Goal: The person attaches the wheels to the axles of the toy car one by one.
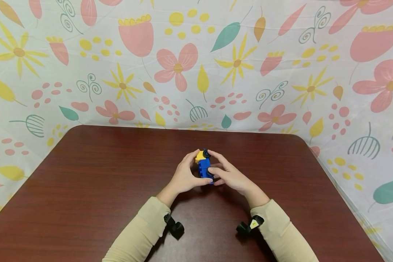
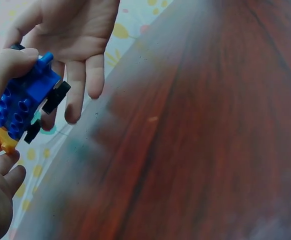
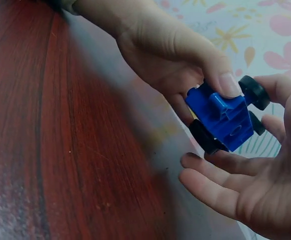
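Both hands hold a small toy car [image 1: 204, 168] of blue and yellow building blocks above the table. My left hand [image 1: 182, 177] grips it lengthwise, thumb at the near blue end and fingertips at the far yellow end. At its right side, my right hand [image 1: 230, 178] has its thumb on a near black wheel and a fingertip by the far wheel. In the left wrist view, blue studs and black wheels [image 2: 56, 97] show, with a yellow block [image 2: 5, 140] at one end. The right wrist view shows the car's blue end [image 3: 223, 117] under the left thumb.
The dark red-brown wooden table [image 1: 85, 182] stretches out on both sides. Behind it hangs a white cloth [image 1: 190, 102] printed with flowers and leaves. A black wrist camera [image 1: 175, 227] sits below the left sleeve, and another black camera [image 1: 247, 226] is by the right sleeve.
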The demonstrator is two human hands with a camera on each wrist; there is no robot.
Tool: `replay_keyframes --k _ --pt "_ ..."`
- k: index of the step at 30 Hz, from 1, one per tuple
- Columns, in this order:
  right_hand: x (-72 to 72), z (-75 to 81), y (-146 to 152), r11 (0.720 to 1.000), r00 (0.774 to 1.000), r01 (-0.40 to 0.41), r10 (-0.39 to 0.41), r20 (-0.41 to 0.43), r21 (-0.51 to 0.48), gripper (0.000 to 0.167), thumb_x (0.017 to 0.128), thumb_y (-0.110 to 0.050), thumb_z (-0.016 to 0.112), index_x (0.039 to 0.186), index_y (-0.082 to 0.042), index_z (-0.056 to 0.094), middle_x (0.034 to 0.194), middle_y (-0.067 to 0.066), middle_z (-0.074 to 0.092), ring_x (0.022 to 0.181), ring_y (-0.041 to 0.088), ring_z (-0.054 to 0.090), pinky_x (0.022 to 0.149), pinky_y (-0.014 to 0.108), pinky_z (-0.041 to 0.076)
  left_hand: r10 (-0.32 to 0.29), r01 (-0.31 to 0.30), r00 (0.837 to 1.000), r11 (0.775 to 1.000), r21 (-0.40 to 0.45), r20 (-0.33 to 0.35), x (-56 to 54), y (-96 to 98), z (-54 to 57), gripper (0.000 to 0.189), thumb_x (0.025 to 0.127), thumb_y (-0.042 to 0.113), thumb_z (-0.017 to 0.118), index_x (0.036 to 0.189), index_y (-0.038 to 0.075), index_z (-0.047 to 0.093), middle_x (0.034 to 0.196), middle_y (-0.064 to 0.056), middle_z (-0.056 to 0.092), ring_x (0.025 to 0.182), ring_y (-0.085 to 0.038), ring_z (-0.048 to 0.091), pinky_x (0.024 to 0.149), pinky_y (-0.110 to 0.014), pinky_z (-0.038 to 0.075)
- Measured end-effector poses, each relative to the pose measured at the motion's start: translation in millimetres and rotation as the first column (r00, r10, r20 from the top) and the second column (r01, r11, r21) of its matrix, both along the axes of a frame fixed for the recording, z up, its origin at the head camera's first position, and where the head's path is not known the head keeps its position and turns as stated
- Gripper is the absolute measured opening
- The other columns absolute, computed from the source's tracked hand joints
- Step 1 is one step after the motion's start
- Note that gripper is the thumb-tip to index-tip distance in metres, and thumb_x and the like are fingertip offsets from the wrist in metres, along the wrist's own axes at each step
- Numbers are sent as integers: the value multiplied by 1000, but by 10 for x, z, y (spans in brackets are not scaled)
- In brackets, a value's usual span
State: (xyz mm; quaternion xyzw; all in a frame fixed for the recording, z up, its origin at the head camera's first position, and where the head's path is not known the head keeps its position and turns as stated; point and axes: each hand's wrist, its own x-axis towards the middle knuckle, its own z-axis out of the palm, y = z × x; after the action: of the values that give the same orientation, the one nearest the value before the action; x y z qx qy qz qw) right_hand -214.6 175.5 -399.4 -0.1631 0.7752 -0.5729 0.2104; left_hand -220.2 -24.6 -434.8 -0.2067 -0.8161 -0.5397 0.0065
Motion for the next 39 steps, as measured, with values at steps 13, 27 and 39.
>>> replay_keyframes --k 13,27,39 --pt "-10 -27 11 980 987 -79 102 121 -184 63 99 -28 48 151 -34 13 137 24 38 95 26 67 82 50 54 -34 34 999 999 23 2 33 31 16 100 69 33 84 149 14 28 148 -7 35 134 -27 41 107 -42 39" --pt "2 -30 47 961 981 -91 131 140 -259 64 99 -24 49 152 -31 15 137 27 37 100 27 64 79 52 55 -28 27 1000 999 38 14 22 35 10 100 68 31 85 149 13 30 147 -7 36 135 -25 40 108 -41 38" --pt "8 -82 11 965 990 -74 102 99 -252 64 98 -19 51 152 -30 18 142 22 29 93 25 64 65 46 57 -11 11 999 1000 3 -37 31 20 -13 100 66 34 86 148 14 32 146 -5 39 128 -25 47 103 -41 43"
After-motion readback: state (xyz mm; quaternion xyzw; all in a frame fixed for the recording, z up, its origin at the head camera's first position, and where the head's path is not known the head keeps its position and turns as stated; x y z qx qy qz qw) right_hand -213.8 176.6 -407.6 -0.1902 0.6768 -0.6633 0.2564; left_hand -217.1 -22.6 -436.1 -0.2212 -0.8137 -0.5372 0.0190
